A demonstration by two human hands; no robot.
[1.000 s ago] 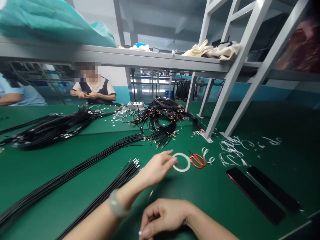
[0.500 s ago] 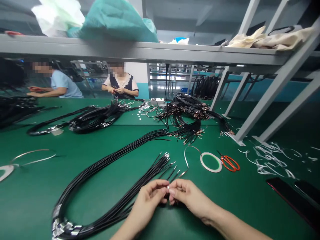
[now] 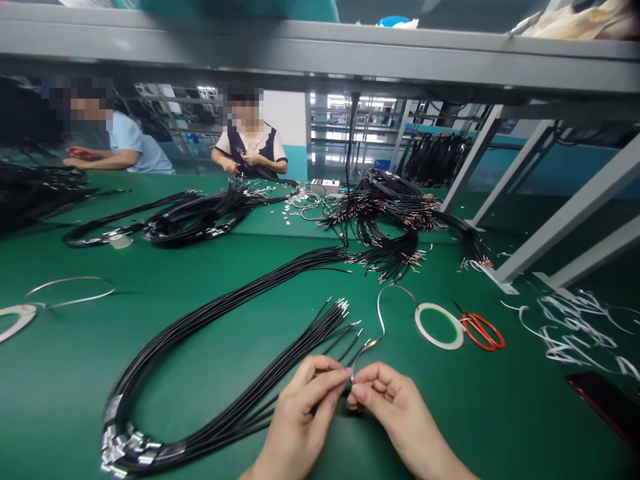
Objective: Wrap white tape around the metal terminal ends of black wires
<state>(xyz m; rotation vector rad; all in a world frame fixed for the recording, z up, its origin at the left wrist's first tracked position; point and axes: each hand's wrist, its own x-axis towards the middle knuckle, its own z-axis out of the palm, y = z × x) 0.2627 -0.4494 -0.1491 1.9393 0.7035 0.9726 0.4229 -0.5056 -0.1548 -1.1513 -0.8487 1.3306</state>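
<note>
My left hand (image 3: 305,413) and my right hand (image 3: 387,407) meet fingertip to fingertip low in the middle of the view, both pinched. Between them runs the free end of a thin white tape strip (image 3: 383,320) that curls back to a tape roll (image 3: 439,325) on the green table (image 3: 65,373). The ends of a looped bundle of black wires (image 3: 260,393) lie right at my fingers; whether one wire is pinched too I cannot make out. The bundle's far end is bound with silver tape (image 3: 123,450).
Orange scissors (image 3: 480,330) lie beside the roll, white tape scraps (image 3: 565,327) to the right, a dark phone (image 3: 605,403) at the right edge. More wire bundles (image 3: 200,217) and terminal-tipped wires (image 3: 395,227) fill the back. Two people sit across the table. A grey shelf (image 3: 320,53) hangs overhead.
My left hand left the tape roll and joined my right hand at the wire ends; a strip now trails from the roll to my fingers. The view swung left and down.
</note>
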